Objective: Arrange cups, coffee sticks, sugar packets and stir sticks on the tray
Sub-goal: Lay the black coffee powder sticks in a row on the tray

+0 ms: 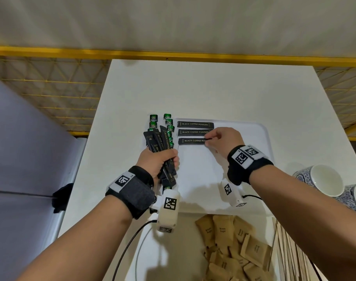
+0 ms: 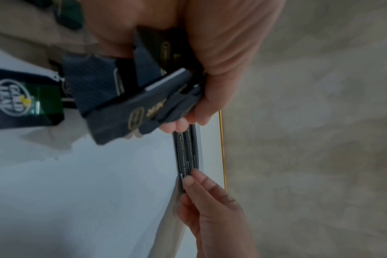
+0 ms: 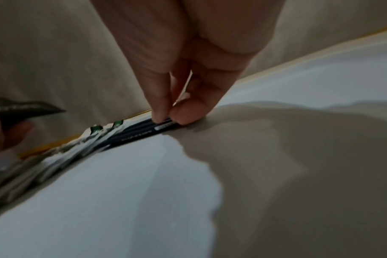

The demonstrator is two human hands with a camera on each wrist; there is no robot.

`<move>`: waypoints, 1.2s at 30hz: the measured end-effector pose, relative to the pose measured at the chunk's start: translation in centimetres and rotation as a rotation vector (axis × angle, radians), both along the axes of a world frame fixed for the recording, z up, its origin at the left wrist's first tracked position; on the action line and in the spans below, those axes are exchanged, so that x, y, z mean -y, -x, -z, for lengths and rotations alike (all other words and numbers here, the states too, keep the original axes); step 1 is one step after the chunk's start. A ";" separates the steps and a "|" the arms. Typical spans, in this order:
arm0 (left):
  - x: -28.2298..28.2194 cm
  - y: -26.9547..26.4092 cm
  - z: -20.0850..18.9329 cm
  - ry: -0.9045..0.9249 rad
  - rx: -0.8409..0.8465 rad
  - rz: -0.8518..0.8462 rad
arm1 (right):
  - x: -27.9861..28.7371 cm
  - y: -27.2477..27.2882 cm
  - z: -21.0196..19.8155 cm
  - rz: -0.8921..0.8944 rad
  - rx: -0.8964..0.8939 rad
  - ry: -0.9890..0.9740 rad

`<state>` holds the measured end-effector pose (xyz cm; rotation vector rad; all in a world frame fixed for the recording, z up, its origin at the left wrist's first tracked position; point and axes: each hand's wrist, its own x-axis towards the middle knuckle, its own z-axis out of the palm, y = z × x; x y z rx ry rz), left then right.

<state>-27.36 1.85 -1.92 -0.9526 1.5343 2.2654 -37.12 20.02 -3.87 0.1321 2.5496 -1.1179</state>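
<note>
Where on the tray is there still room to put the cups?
The white tray is bare right of the three black coffee sticks and nearer than them, past the right hand. Its left edge is crowded: the left hand grips a bundle of sticks.

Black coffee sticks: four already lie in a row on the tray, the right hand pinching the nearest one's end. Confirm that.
Not four: the head view shows three black coffee sticks in a row on the tray. The rest stands: the right hand pinches the end of the nearest stick, as the right wrist view also shows.
</note>
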 end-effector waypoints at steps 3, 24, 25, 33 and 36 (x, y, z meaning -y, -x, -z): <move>0.0 0.1 0.2 -0.011 -0.003 0.010 | 0.8 0.1 0.2 -0.119 -0.018 -0.118; 0.1 0.0 1.2 -0.088 0.008 0.141 | 1.8 -1.1 -1.3 -0.093 -0.138 0.108; -0.1 0.0 1.1 -0.072 0.003 0.158 | 2.1 -1.6 -1.8 -0.090 -0.086 0.210; -1.0 -0.5 0.5 0.006 -0.054 0.194 | 2.4 -2.7 -2.9 -0.050 0.287 0.512; -0.7 -0.4 0.6 -0.023 -0.009 0.093 | 1.7 -3.1 -2.7 -0.043 0.319 0.558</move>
